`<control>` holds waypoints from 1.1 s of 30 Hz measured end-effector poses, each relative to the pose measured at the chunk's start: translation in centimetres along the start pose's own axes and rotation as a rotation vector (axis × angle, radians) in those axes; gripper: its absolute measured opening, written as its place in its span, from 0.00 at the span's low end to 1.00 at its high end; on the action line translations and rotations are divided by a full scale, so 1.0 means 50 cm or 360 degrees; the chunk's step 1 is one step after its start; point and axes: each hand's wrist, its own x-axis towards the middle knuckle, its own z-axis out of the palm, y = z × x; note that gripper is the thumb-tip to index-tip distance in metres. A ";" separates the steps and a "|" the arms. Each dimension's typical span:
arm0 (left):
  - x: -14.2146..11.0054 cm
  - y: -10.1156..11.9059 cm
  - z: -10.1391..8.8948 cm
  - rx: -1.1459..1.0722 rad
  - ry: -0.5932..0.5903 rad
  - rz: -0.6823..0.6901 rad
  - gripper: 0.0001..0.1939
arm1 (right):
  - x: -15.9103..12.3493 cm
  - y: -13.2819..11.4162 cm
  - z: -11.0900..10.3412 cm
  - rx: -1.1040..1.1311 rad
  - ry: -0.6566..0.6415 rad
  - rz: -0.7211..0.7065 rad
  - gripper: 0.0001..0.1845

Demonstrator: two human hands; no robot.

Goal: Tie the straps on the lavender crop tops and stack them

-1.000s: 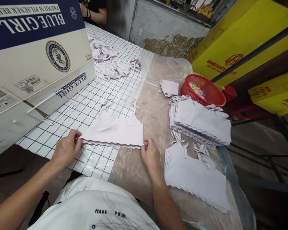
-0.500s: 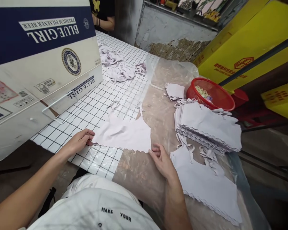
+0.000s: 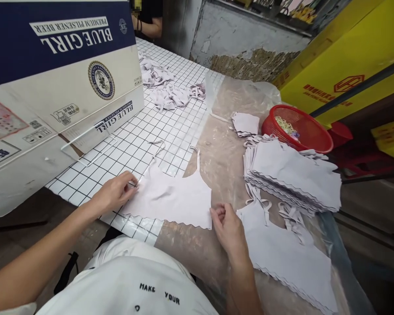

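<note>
top (image 3: 174, 199) drawn toward table's (image 3: 180, 131) near edge | seemingly straighter | left hand (image 3: 116, 191), right hand (image 3: 229, 227): curled at its 2 sides, grip unclear

- 2 own hands: 1 left hand (image 3: 116, 191), 1 right hand (image 3: 230, 227)
- 1 camisole top (image 3: 172, 199) between them, 2 straps
- at least 1 similar top (image 3: 282, 245) at right
- 2 stacks: 1 large stack (image 3: 292, 170), 1 small stack (image 3: 245, 124); layers uncountable
- loose garments (image 3: 172, 97): several, too tangled to count
- 1 red mesh basket (image 3: 310, 131)
- 1 Blue Girl carton (image 3: 65, 65)
- 2 yellow cartons (image 3: 357, 57) in view
- 1 co-worker's forearm (image 3: 151, 29)
- 1 surface (image 3: 126, 155)
</note>
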 end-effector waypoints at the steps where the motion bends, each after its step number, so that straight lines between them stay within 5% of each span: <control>1: 0.022 0.007 0.000 0.0039 -0.0025 0.0186 0.17 | 0.007 -0.009 0.012 0.0037 0.0046 -0.0079 0.16; 5: 0.122 0.017 -0.009 0.0196 -0.0470 0.0676 0.20 | 0.042 -0.023 0.071 0.0119 0.0042 -0.0292 0.15; 9: 0.176 0.001 -0.046 0.0424 -0.0744 0.0638 0.24 | 0.060 0.001 0.098 0.0090 0.0057 -0.0291 0.15; 14: 0.178 -0.027 -0.093 0.0416 -0.0943 0.0628 0.25 | 0.061 0.013 0.099 0.0063 0.0083 -0.0273 0.15; 21: 0.143 -0.075 -0.113 0.0452 -0.0628 0.0577 0.23 | 0.058 0.024 0.093 0.0061 0.0140 -0.0372 0.13; 28: 0.059 -0.077 0.005 0.0472 0.0351 0.0758 0.14 | 0.023 0.071 0.062 -0.0374 0.0601 -0.0354 0.14; 33: 0.014 -0.091 0.061 0.0557 0.0281 0.0954 0.22 | -0.020 0.074 0.064 -0.0802 0.0430 -0.0452 0.21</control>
